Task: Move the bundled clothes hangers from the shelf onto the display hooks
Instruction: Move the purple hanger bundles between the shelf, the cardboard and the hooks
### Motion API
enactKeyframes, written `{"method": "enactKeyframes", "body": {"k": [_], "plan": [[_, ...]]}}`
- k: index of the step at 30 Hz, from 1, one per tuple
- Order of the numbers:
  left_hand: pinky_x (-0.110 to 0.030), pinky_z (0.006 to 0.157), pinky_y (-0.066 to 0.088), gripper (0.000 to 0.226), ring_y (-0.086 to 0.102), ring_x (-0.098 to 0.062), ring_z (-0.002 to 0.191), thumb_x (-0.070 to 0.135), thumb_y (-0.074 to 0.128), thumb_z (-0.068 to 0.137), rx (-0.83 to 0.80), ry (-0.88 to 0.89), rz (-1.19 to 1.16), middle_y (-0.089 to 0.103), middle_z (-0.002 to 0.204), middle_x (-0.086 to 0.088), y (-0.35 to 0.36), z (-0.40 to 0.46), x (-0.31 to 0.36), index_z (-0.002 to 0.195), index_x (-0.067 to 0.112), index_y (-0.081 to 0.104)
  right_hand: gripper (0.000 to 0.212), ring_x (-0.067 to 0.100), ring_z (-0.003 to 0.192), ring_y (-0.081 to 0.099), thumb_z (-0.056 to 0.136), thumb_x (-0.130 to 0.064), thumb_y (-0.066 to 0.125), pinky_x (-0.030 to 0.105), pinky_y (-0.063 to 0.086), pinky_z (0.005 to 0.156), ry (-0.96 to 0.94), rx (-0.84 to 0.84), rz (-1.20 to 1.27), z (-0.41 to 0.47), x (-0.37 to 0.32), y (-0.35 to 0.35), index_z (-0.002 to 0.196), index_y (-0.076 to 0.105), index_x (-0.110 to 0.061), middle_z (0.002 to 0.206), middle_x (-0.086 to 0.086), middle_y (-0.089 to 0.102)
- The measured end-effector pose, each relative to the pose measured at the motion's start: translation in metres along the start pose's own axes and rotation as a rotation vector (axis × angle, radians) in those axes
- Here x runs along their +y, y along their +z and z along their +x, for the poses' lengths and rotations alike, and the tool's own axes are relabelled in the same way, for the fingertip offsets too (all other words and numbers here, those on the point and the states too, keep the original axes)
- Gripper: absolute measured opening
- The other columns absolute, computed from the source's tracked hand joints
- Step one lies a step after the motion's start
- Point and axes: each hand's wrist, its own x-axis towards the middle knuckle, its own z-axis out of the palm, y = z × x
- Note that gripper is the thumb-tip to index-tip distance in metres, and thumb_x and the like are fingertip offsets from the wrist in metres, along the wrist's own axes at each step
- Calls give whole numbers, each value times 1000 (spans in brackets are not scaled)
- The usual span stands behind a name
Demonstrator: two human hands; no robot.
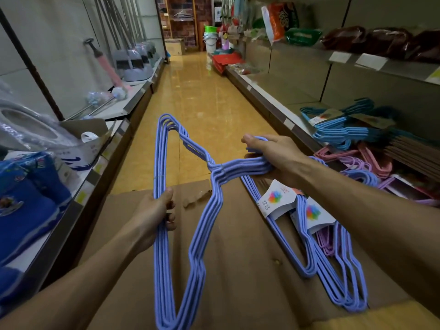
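I hold a bundle of periwinkle-blue wire hangers [197, 225] out in front of me, over a flattened brown cardboard sheet [238, 258] on the aisle floor. My left hand [154, 210] grips the bundle's long straight bottom bars, thumb on top. My right hand [273, 153] is curled round the hook ends, near the right shelf. More blue bundles with white paper labels [333, 270] lie on the cardboard to the right. On the lower right shelf [285, 101] sit turquoise hangers [342, 132] and pink ones [357, 158].
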Motion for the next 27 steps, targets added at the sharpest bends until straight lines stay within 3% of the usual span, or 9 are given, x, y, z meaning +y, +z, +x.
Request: {"method": "enactKeyframes", "body": {"k": [6, 8, 10, 12, 13, 16, 20, 23, 27], "plan": [[-42, 74, 56, 45, 65, -32, 98, 34, 56, 99, 112, 71, 358, 60, 110, -10, -1, 17, -9, 136, 12, 41, 30, 23, 79, 64, 97, -39, 62, 45, 62, 70, -39, 63, -42, 6, -2, 25, 107, 72, -13, 94, 8, 64], [-44, 95, 49, 53, 58, -34, 115, 42, 54, 98, 169, 228, 634, 57, 123, -10, -4, 22, -14, 141, 15, 40, 33, 22, 74, 62, 97, -41, 61, 51, 62, 71, -57, 85, -94, 9, 1, 34, 106, 71, -11, 85, 5, 61], [-32, 107, 37, 53, 50, -29, 125, 43, 51, 99, 215, 454, 746, 51, 134, -13, 0, 15, -16, 142, 13, 45, 34, 24, 77, 64, 95, -43, 63, 53, 62, 68, -75, 119, -135, 10, 5, 43, 105, 71, -12, 82, 3, 61], [-11, 95, 33, 43, 55, -20, 116, 47, 49, 98, 138, 618, 727, 57, 122, -5, 11, 6, -19, 128, 17, 59, 28, 28, 86, 67, 94, -45, 64, 54, 61, 65, -87, 144, -165, 10, 9, 52, 96, 71, -17, 84, 2, 63], [-8, 88, 36, 35, 58, -14, 105, 51, 50, 97, 42, 574, 683, 62, 110, 3, 17, 1, -20, 115, 25, 64, 25, 30, 85, 68, 93, -45, 64, 53, 61, 63, -89, 156, -182, 10, 10, 56, 88, 69, -21, 82, 2, 63], [-29, 81, 56, 27, 67, -11, 83, 53, 67, 86, -248, 250, 519, 69, 91, 8, 30, -11, -30, 100, 30, 61, 28, 29, 73, 64, 94, -45, 62, 44, 61, 57, -48, 172, -200, 9, 13, 67, 79, 64, -21, 76, 3, 59], [-40, 62, 58, 29, 70, -24, 67, 21, 79, 83, -113, 182, 447, 70, 89, -15, 32, -13, -39, 102, 14, 58, 33, 27, 64, 58, 92, -45, 64, 37, 54, 57, 71, 144, -99, 11, 12, 83, 94, 68, -12, 72, 4, 57], [-38, 51, 56, 33, 67, -22, 53, 17, 83, 77, 4, 175, 380, 70, 81, -19, 21, -12, -41, 98, 3, 62, 39, 24, 58, 57, 88, -48, 67, 35, 50, 63, 108, 18, -64, 13, 8, 101, 93, 67, -10, 60, 3, 57], [-32, 46, 54, 23, 62, -22, 44, 16, 84, 74, 131, 134, 339, 70, 63, -17, -9, -9, -48, 86, 7, 66, 65, 20, 98, 67, 84, -54, 70, 41, 60, 79, -21, -189, -97, 14, 15, 136, 132, 51, -16, 115, 6, 64]]}}
